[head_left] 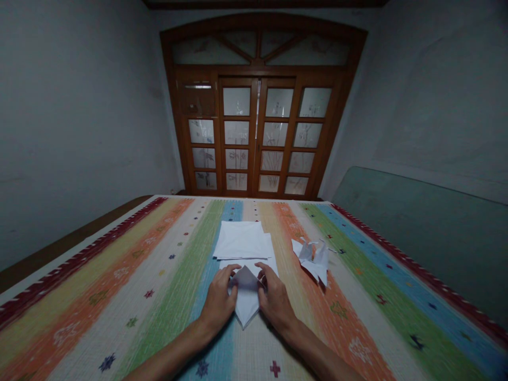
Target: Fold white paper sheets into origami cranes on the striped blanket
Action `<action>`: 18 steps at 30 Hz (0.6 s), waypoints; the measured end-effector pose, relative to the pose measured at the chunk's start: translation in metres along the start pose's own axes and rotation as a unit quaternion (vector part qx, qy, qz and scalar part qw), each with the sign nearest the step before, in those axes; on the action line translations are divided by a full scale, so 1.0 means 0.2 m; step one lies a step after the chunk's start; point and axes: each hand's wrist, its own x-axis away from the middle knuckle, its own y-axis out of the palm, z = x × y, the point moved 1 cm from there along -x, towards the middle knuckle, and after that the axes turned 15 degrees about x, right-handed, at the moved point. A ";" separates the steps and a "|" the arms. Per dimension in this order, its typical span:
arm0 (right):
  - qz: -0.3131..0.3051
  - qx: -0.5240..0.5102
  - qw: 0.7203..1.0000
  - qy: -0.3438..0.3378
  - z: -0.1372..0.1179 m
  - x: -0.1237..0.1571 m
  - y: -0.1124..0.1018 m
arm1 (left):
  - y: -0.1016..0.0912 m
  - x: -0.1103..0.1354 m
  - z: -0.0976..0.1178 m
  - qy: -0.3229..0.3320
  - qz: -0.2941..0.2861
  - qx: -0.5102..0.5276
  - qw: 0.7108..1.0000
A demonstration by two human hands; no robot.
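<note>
Left hand and right hand both clamped on folded white paper, which lies on striped bedspread. Stacked paper sheets just beyond; paper crane to right.

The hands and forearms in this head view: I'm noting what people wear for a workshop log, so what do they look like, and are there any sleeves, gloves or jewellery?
The left hand and right hand are bare, with no gloves, and no ring, watch or bracelet shows. The left forearm and right forearm are bare too, with no sleeve before the frame's bottom edge.
</note>
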 end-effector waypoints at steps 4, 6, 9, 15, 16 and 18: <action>-0.001 -0.004 1.000 0.007 0.00 0.00 0.00 | 0.00 -0.01 -0.02 -0.021 0.004 0.008 1.000; 0.000 -0.005 1.000 0.012 0.00 0.00 0.00 | -0.01 -0.01 -0.02 -0.027 0.007 0.014 1.000; -0.003 -0.005 1.000 0.014 0.00 -0.01 -0.01 | -0.01 -0.02 -0.01 -0.028 0.011 0.025 0.999; -0.023 -0.006 1.000 0.006 0.00 -0.01 0.00 | -0.01 -0.02 0.01 -0.029 0.012 0.032 0.999; -0.023 -0.002 1.000 0.008 0.00 -0.01 0.00 | -0.01 -0.02 0.02 -0.029 0.015 0.029 0.999; -0.021 0.007 1.000 0.019 0.01 0.00 0.01 | -0.02 -0.02 0.02 -0.030 0.019 0.022 0.999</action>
